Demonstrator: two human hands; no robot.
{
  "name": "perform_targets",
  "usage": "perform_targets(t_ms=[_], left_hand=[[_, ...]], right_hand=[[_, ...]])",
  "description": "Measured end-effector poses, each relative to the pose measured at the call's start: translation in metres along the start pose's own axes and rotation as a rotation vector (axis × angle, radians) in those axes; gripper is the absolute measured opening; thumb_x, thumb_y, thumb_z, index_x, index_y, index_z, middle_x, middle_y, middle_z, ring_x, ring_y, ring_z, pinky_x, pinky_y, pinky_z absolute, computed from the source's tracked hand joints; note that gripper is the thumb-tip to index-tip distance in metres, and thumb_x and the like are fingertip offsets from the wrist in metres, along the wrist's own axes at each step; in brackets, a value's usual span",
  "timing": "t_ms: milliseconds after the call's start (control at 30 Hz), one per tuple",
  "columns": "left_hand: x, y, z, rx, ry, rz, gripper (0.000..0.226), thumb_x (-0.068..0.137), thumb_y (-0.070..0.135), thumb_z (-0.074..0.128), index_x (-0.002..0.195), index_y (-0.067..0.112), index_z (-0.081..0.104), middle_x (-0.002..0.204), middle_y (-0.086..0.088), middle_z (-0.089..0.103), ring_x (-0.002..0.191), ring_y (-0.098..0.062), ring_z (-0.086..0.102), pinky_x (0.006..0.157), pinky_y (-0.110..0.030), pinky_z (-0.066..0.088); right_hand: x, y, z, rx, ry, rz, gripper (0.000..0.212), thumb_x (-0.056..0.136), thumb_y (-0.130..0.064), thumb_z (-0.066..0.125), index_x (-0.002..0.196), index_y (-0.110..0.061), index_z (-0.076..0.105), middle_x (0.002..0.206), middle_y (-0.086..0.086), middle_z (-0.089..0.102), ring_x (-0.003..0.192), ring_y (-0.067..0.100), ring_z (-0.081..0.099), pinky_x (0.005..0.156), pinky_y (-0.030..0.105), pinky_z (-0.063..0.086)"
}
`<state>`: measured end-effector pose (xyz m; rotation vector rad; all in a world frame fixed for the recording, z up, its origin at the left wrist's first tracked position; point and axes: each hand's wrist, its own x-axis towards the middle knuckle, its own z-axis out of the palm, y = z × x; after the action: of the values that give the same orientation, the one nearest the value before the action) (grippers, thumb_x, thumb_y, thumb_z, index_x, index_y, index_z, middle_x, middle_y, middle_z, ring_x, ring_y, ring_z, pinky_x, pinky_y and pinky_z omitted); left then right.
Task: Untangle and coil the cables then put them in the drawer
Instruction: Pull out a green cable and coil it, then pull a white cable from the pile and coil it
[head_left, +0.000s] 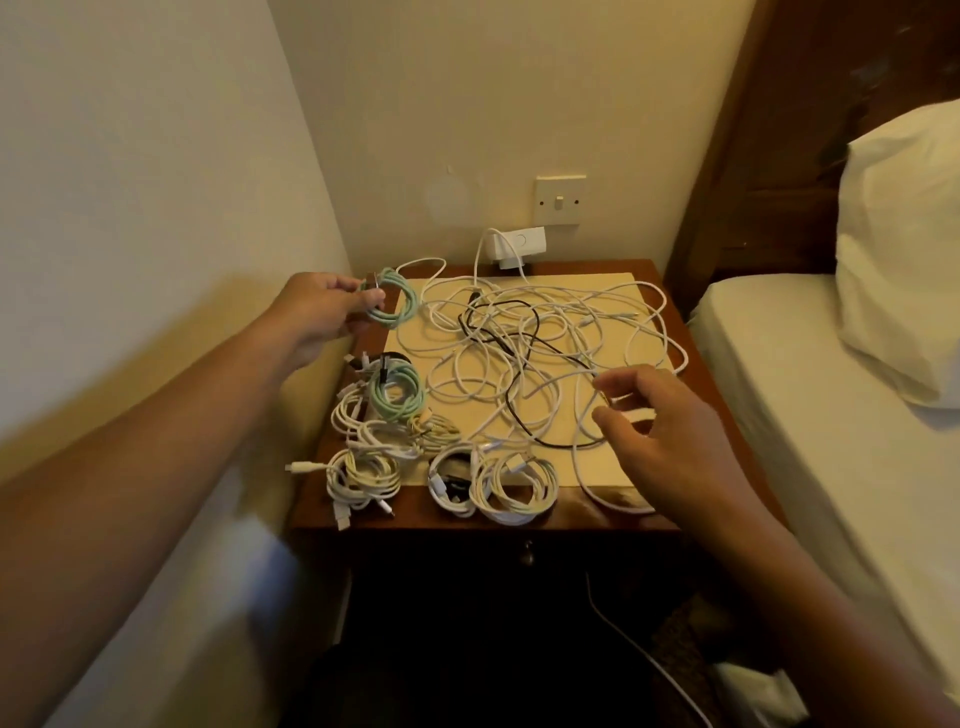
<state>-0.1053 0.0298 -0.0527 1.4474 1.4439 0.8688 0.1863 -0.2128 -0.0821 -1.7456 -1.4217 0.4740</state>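
**While one coil is held, the tangle lies loose**

As the left hand (322, 317) pinches a green coil (393, 300), the right hand (660, 431) hovers, thumb and forefinger apart, over the tangle (530, 353) (white cables, one black). Finished coils (415, 452) lie between the hands.

Left arm: bare, extended forward from the lower left, forearm blurred near the frame edge. Left hand (319, 317): palm turned inward, thumb and fingertips pinching the left rim of a green cable coil (400, 304). Right arm: bare, entering from the lower right, reaching forward and inward. Right hand (667, 431): back toward the camera, fingers loosely curled, thumb and forefinger apart, nothing visibly gripped between them.
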Motion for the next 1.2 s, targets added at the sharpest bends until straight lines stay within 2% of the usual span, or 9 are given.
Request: perform_targets(t_ms=[100,200,400,533,633,733,833,1033,1200], left_hand=[[0.047,-0.02,0.0,0.047,-0.001,-0.125,0.017,0.089,0.011,0.077,0.101,0.002,0.069,0.103,-0.015,0.073,0.08,-0.018,0.068,0.074,-0.028,0.056],[0.066,-0.036,0.004,0.115,0.022,-0.215,0.008,0.089,0.011,0.077,0.091,0.007,0.07,0.103,-0.014,0.074,0.08,-0.02,0.068,0.07,-0.028,0.056],[0.074,-0.045,0.009,0.385,0.035,-0.234,0.02,0.093,0.02,0.075,0.104,0.003,0.072,0.095,-0.009,0.069,0.08,-0.02,0.065,0.067,-0.03,0.056],[0.074,-0.042,0.007,0.494,-0.049,-0.269,0.03,0.1,0.034,0.065,0.11,0.006,0.07,0.109,-0.015,0.07,0.094,-0.028,0.064,0.089,-0.042,0.055],[0.066,-0.034,0.005,0.514,-0.07,-0.268,0.037,0.102,0.038,0.06,0.116,0.004,0.067,0.119,-0.017,0.068,0.1,-0.03,0.065,0.089,-0.041,0.055],[0.048,-0.012,0.002,0.689,0.017,-0.095,0.044,0.101,0.033,0.061,0.134,0.002,0.059,0.138,-0.018,0.059,0.122,-0.037,0.058,0.1,-0.042,0.049],[0.026,0.022,0.003,0.69,0.085,0.107,0.045,0.098,0.027,0.064,0.139,0.008,0.057,0.142,-0.016,0.058,0.127,-0.035,0.055,0.1,-0.039,0.045],[-0.046,0.118,0.036,0.546,-0.101,0.446,0.05,0.093,0.03,0.072,0.14,0.022,0.056,0.136,-0.006,0.056,0.112,-0.02,0.056,0.086,-0.034,0.049],[-0.116,0.183,0.062,0.314,-0.255,0.637,0.082,0.084,0.047,0.08,0.153,0.033,0.037,0.147,-0.002,0.044,0.125,-0.021,0.049,0.096,-0.04,0.053]], right_hand=[[0.036,0.013,0.009,-0.207,-0.131,-0.073,0.041,0.096,-0.036,0.069,0.135,-0.037,0.055,0.139,-0.011,0.049,0.13,0.01,0.046,0.104,0.032,0.045],[0.06,0.025,0.018,-0.295,-0.292,-0.088,0.046,0.096,-0.049,0.064,0.14,-0.042,0.053,0.149,-0.009,0.043,0.138,0.014,0.04,0.105,0.03,0.037],[0.085,0.026,0.019,-0.279,-0.354,-0.117,0.023,0.101,-0.042,0.056,0.115,-0.03,0.071,0.115,-0.008,0.064,0.104,0.014,0.059,0.079,0.028,0.046],[0.097,0.016,-0.001,-0.263,-0.321,-0.082,0.025,0.104,-0.045,0.05,0.113,-0.034,0.071,0.104,-0.017,0.065,0.095,0.005,0.06,0.074,0.024,0.046],[0.106,0.003,-0.024,-0.126,-0.234,-0.033,0.022,0.105,-0.04,0.051,0.106,-0.033,0.072,0.095,-0.013,0.071,0.09,0.007,0.069,0.078,0.033,0.058],[0.111,-0.02,-0.048,0.019,-0.142,-0.008,0.024,0.105,-0.035,0.053,0.11,-0.026,0.074,0.094,-0.003,0.074,0.088,0.013,0.073,0.082,0.037,0.062],[0.111,-0.052,-0.074,0.14,-0.061,-0.055,0.025,0.105,-0.033,0.053,0.113,-0.023,0.074,0.093,0.002,0.074,0.09,0.02,0.072,0.086,0.044,0.061],[0.093,-0.133,-0.137,0.27,0.093,-0.266,0.022,0.104,-0.028,0.057,0.117,-0.021,0.074,0.092,0.003,0.075,0.088,0.019,0.071,0.088,0.047,0.059],[0.055,-0.191,-0.192,0.224,0.145,-0.44,0.021,0.104,-0.029,0.056,0.117,-0.025,0.072,0.093,-0.002,0.075,0.093,0.014,0.072,0.088,0.042,0.061]])
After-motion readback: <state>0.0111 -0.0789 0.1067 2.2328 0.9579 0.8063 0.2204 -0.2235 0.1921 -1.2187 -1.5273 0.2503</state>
